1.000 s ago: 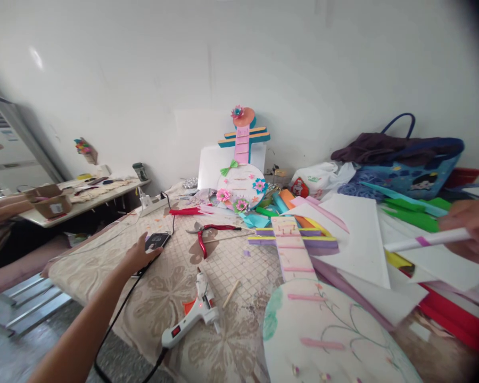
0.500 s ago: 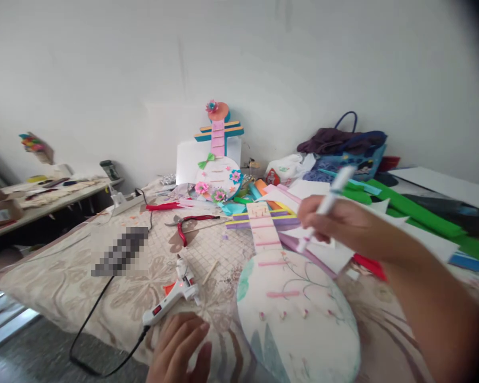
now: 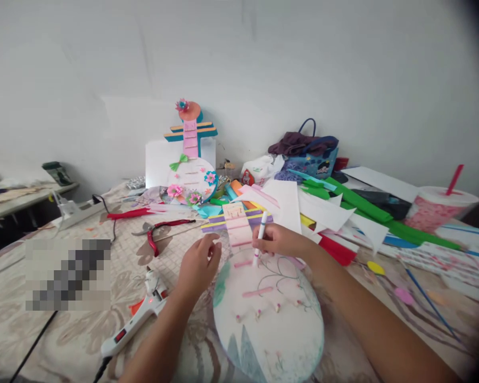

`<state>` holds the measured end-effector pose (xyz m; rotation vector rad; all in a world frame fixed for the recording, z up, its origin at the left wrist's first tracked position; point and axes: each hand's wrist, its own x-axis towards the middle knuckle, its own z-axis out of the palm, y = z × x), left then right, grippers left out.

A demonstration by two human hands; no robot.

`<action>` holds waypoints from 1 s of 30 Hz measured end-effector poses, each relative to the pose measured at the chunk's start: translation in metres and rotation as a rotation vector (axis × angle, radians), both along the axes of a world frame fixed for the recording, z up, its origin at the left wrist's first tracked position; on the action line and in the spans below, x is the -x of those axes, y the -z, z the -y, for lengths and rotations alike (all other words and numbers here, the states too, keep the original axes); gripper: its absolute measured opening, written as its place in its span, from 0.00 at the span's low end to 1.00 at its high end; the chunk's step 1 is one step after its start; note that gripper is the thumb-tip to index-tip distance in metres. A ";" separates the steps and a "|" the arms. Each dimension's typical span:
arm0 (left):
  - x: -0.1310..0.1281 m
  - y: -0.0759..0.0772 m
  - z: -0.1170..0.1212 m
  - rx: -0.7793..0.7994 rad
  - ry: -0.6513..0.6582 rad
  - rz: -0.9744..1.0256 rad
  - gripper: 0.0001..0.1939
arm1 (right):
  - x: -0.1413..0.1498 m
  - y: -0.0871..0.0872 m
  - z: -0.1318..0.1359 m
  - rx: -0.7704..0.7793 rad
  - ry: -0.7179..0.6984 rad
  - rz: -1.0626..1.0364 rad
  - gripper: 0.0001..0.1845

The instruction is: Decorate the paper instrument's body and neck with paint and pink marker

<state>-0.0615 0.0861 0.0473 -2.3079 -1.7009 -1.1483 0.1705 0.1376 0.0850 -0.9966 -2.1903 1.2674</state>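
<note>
A white marker (image 3: 263,227) stands nearly upright between the fingers of my right hand (image 3: 278,240), its lower end at the top of a round-bodied paper instrument model (image 3: 271,330). The model's white disc carries pink strips, small pegs, drawn branches and blue-green colouring; its pink neck (image 3: 239,234) points away from me, with purple and yellow crossbars. My left hand (image 3: 201,260) hovers just left of the neck, fingers curved and apart, holding nothing. Left of that forearm lies a white hot glue gun (image 3: 138,319), partly hidden by the arm.
Red-handled pliers (image 3: 154,239) lie at left. A decorated model (image 3: 191,175) leans near the wall. Coloured paper sheets (image 3: 323,213) are heaped at right, with a cup with a red straw (image 3: 433,207) and a blue paintbrush (image 3: 431,303). A power strip (image 3: 77,213) sits at far left.
My right hand has brought the marker down to the disc's upper part. The left hand has risen from beside the glue gun to the model's neck. The view has shifted right.
</note>
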 end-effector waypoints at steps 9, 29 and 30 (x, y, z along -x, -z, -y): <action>0.007 0.008 0.026 0.086 0.129 -0.217 0.11 | 0.004 -0.013 0.022 0.262 -0.385 -0.012 0.12; 0.001 0.004 0.027 0.152 0.215 -0.198 0.11 | 0.015 -0.004 0.024 0.250 -0.299 -0.111 0.11; 0.001 0.004 0.027 0.152 0.226 -0.171 0.10 | 0.016 -0.001 0.022 0.274 -0.267 -0.178 0.12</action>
